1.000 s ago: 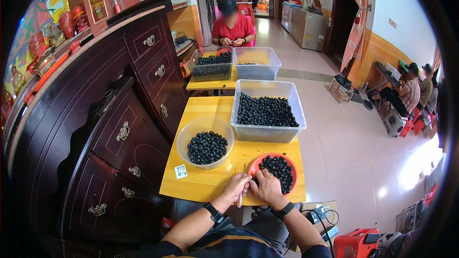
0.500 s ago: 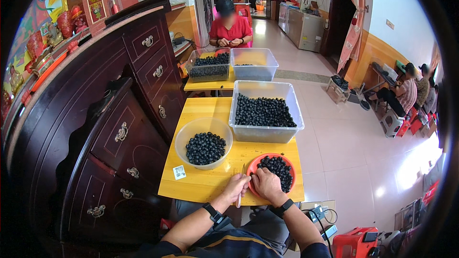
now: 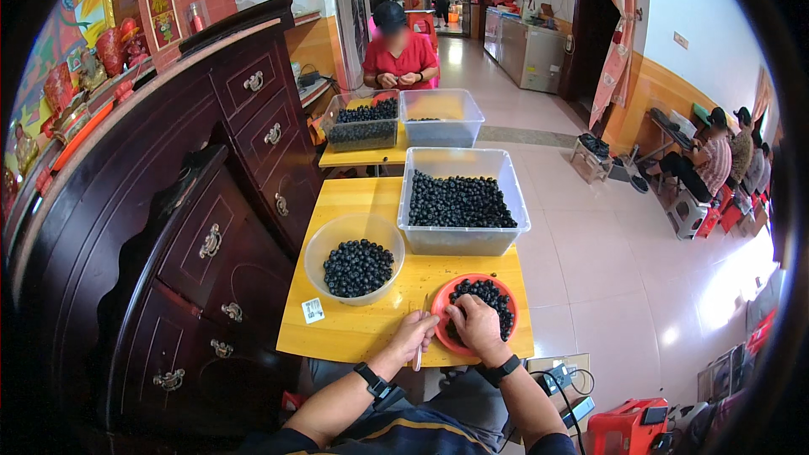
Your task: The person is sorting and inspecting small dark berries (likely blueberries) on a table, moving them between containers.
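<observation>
My left hand (image 3: pixel 411 335) is closed around a slim tool with a pale handle (image 3: pixel 417 360), which sticks out below the fist. Its thin upper end rises past my fingers at the left of a red plate (image 3: pixel 442 296). Over that plate, my right hand (image 3: pixel 476 325) is bent with thumb and fingers pinched together; anything between them is too small to make out. The two hands' fingertips are close together at the plate's left side. Dark round berries (image 3: pixel 497 297) lie heaped on the plate, partly covered by my right hand.
Left of the plate stands a round clear bowl of berries (image 3: pixel 358 268). A large clear bin (image 3: pixel 459 240) holds more behind it. Across a second table, a person in red (image 3: pixel 400 57) sits behind two clear bins. Dark wooden cabinets (image 3: pixel 194 227) line the left.
The view has shifted slightly. My right fingertips have drawn a little away from my left hand, which still grips the slim tool. The bowl and bins stay put on the tables.
</observation>
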Motion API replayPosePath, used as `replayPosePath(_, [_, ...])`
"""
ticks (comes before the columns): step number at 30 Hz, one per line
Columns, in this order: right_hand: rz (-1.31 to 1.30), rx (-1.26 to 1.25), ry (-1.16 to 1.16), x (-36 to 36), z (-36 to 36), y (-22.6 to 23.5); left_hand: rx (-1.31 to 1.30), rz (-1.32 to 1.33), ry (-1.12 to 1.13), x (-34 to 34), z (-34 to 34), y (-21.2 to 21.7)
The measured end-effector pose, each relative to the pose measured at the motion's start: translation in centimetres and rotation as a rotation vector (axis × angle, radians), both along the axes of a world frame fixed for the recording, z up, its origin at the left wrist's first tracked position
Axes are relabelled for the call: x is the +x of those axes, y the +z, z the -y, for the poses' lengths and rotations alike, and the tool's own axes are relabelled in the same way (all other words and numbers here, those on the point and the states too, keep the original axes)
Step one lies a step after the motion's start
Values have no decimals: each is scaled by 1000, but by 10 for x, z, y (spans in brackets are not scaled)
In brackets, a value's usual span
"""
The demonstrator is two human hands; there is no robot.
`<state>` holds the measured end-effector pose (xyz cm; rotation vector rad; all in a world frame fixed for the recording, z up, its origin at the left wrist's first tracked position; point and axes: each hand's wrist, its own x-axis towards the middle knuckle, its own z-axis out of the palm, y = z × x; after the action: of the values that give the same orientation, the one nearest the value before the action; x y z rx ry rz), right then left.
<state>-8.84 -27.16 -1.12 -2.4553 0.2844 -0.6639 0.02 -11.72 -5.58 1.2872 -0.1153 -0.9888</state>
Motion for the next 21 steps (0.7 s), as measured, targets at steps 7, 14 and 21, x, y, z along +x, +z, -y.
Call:
replayPosePath(7, [43,454,-86,-5,4,7,-2,25,12,-1,-3,-4])
replayPosePath(14, [0,-29,-18,-13,13,2,-30,131,160,-20,-7,8])
replayPosePath(21, [-107,-129,34,-10,14,-4,53,312,94,-52,-52,37])
